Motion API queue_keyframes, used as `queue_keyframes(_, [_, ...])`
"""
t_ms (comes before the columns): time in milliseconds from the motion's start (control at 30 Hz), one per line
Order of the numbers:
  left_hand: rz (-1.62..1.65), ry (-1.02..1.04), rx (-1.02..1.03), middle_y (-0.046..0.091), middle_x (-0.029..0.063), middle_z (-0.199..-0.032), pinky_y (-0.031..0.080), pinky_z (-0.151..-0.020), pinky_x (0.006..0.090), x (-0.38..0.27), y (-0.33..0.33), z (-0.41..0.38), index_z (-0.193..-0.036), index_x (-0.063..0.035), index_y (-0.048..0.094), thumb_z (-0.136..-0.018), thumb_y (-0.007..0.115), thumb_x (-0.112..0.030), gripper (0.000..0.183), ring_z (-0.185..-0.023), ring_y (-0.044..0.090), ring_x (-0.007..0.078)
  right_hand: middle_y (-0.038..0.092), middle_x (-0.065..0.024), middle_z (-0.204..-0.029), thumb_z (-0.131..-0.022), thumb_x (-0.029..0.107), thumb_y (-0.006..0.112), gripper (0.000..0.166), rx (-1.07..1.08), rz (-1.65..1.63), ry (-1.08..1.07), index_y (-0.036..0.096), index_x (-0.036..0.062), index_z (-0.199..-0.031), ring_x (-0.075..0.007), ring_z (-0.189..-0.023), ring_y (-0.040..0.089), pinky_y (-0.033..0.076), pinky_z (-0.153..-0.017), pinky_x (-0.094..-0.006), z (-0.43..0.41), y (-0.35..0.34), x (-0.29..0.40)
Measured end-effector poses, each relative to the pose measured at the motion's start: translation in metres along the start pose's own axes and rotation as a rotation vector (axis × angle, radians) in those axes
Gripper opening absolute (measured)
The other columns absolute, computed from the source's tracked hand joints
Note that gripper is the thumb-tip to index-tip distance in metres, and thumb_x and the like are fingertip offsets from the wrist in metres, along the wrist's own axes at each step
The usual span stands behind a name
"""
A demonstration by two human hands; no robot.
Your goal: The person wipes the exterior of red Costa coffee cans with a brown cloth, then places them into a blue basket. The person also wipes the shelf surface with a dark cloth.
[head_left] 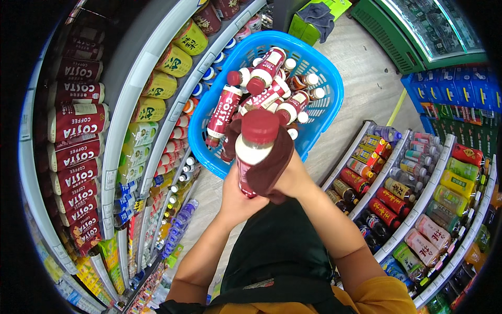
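My left hand (240, 202) grips the lower part of a Costa coffee bottle (255, 151) with a dark red cap. The bottle stands upright close to my body, its cap towards me. In my right hand (293, 177) is a dark maroon cloth (274, 163), pressed against the bottle's right side. Part of the cloth also shows to the left, behind the bottle. Beyond my hands is a blue plastic basket (336, 98). Several Costa bottles (224, 112) and white-capped bottles (311, 79) lie jumbled inside it; some are hidden by the held bottle.
Shelves on the left carry Costa bottles (78, 121), yellow containers (172, 61) and other drinks. A drink rack (408, 208) stands at the right. Farther off are a green-framed cooler (392, 35), stacked blue cartons (451, 90) and a green box (306, 33) with a grey cloth (317, 17).
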State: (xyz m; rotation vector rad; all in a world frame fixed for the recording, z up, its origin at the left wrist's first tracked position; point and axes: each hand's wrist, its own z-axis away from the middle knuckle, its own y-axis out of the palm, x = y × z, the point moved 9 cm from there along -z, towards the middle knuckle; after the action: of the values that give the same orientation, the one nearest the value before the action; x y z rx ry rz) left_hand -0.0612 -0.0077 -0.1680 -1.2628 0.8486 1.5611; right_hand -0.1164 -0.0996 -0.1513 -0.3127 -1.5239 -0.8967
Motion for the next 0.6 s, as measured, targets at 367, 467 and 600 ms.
queue_keyframes(367, [-0.336,0.105,-0.197,0.058,0.0143,-0.114,0.044,-0.09,0.0339,-0.024,-0.024,0.01,-0.119,-0.0032,0.046,-0.066,0.083,-0.019,0.067,-0.105,0.059,0.0234,0.051,-0.0149,-0.127,-0.061,0.024,0.085,0.082,0.011,0.387,-0.246,0.044,0.0031,-0.128,-0.0308,-0.118,0.049,0.035,-0.102,-0.0404,0.024,0.028,0.038])
queue_keyframes(467, [-0.197,-0.04,-0.123,0.057,0.0121,-0.118,0.044,-0.092,0.0348,-0.014,-0.02,0.008,-0.126,-0.0025,0.043,-0.065,0.084,-0.019,0.075,-0.107,0.058,0.0223,0.05,-0.0156,-0.128,-0.062,0.024,0.084,0.078,-0.064,0.394,-0.235,0.046,0.0028,-0.127,-0.0316,-0.117,0.049,0.034,-0.102,-0.0416,0.022,0.023,0.04])
queue_keyframes(600, [0.124,-0.107,0.279,0.056,0.0078,-0.121,0.043,-0.094,0.0347,-0.008,0.003,0.014,-0.134,-0.0029,0.036,-0.065,0.082,-0.016,0.084,-0.108,0.056,0.02,0.051,-0.015,-0.128,-0.064,0.021,0.081,0.078,-0.091,0.461,-0.311,0.043,0.0021,-0.13,-0.0284,-0.114,0.053,0.039,-0.099,-0.0395,0.013,0.016,0.054])
